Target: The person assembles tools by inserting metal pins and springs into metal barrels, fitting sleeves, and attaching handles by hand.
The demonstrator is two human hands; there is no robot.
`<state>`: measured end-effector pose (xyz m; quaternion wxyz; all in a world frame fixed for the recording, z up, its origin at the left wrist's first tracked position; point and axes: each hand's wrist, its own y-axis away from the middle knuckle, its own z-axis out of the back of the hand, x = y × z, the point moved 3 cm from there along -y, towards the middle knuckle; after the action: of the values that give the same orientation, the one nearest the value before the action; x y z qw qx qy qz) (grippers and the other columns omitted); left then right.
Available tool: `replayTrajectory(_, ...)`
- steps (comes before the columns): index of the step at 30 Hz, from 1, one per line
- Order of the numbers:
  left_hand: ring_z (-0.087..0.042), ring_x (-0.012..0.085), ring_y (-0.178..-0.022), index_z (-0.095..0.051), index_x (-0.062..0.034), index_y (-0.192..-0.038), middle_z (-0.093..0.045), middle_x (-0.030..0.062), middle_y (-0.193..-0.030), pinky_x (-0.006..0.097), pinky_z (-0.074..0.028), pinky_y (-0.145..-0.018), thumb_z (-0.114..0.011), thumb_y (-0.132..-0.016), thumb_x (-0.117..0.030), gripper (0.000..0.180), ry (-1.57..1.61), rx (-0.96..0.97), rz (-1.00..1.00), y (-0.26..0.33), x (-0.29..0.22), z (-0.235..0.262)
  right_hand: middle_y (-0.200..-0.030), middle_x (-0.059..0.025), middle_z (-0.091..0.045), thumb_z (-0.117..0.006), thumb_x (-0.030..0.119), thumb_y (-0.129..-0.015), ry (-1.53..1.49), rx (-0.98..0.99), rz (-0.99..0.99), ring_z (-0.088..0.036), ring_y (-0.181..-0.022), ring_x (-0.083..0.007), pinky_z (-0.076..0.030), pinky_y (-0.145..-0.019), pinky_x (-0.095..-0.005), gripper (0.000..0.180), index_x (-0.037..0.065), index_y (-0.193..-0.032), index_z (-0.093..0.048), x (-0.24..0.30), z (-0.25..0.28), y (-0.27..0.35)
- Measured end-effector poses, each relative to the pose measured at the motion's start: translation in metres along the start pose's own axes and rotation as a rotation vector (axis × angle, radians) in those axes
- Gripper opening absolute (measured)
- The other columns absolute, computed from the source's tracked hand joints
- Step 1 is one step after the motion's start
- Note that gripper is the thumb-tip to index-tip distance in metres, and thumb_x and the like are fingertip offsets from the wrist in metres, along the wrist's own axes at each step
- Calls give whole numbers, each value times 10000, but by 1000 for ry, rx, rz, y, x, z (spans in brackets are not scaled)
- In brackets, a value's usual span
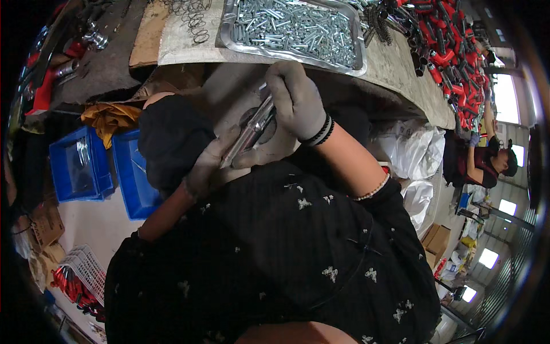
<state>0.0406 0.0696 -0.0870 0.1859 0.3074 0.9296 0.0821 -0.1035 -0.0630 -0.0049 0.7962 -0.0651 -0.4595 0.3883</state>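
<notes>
The workbench (pixel 395 69) spans the upper view, covered with a pale sheet. On it sits a metal tray (pixel 360 57) heaped with short silver pins, with a pile of red-and-black grips (pixel 452 40) toward the right end. Two blue bins (pixel 123 172) stand at lower left, beside the person's lap. Both hands wear grey gloves. The right hand (pixel 298 100) is closed around the upper end of a chrome rod assembly (pixel 250 131); the left hand (pixel 209 166) cups its lower end, fingers curled. The assembly is held between bench and lap — judged mid-fitting, with the tray well stocked, so much stock remains. A co-worker (pixel 481 163) sits at far right.
</notes>
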Motion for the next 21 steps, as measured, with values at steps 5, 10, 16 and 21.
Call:
replayTrajectory(5,-435,142,-475,-556,-128,-1257,-430,45,-684,283,-378,-405,-374,-1053,-456,427,530,251,197,-1,-6,-2,-1142,-172,-605,-593,201,-934,-17,34,104,-578,-1061,-286,-464,-924,-373,176,29,-968,-610,8,18,-2)
replayTrajectory(10,-426,145,-466,-547,-148,-1275,-423,52,-683,262,-357,-378,-362,-1059,-440,407,575,299,255,-4,-8,-6,-1199,-173,-568,-677,178,-857,56,65,118,-550,-1115,-323,-460,-932,-398,139,73,-941,-640,17,11,8)
replayTrajectory(16,-417,134,-478,-511,-160,-1331,-426,45,-688,251,-364,-390,-375,-1062,-403,387,527,256,253,-2,-8,-1,-1147,-122,-581,-732,139,-786,292,117,446,-534,-1113,-309,-443,-923,-438,168,129,-908,-617,27,5,14)
replayTrajectory(21,-508,86,-597,-496,-106,-1346,-567,28,-922,205,-380,-423,-397,-1066,-354,387,99,49,64,5,-16,-12,-1085,-108,-617,-724,99,-799,-118,185,39,-614,-1002,-319,-496,-857,-398,211,82,-980,-617,23,14,10)
